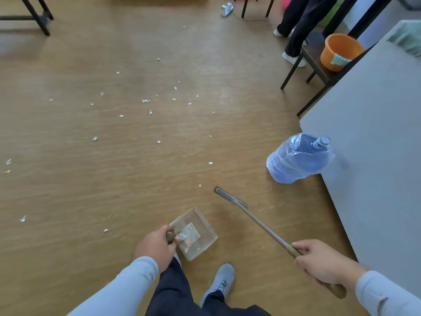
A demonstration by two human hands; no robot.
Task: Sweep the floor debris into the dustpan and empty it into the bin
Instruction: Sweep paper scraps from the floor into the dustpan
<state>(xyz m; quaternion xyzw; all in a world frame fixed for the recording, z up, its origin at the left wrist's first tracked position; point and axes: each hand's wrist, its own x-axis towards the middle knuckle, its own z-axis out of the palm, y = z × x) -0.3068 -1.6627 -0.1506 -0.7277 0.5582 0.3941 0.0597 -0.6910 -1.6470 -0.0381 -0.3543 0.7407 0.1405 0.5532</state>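
Observation:
My left hand (157, 247) grips the handle of a clear plastic dustpan (200, 226), held low over the wooden floor in front of my feet. A few paper bits lie inside it. My right hand (319, 263) holds the long grey handle of a broom (257, 222), whose narrow head (230, 197) rests on the floor just right of the dustpan. Several small white paper scraps (145, 101) are scattered across the floor ahead and to the left. No bin is in view.
A blue water jug (298, 158) wrapped in plastic stands beside a grey table (376, 144) on the right. An orange basin (339, 51) sits on a dark stool. Another person's legs (296, 26) stand at the back right. Black table legs (38, 17) are at the top left.

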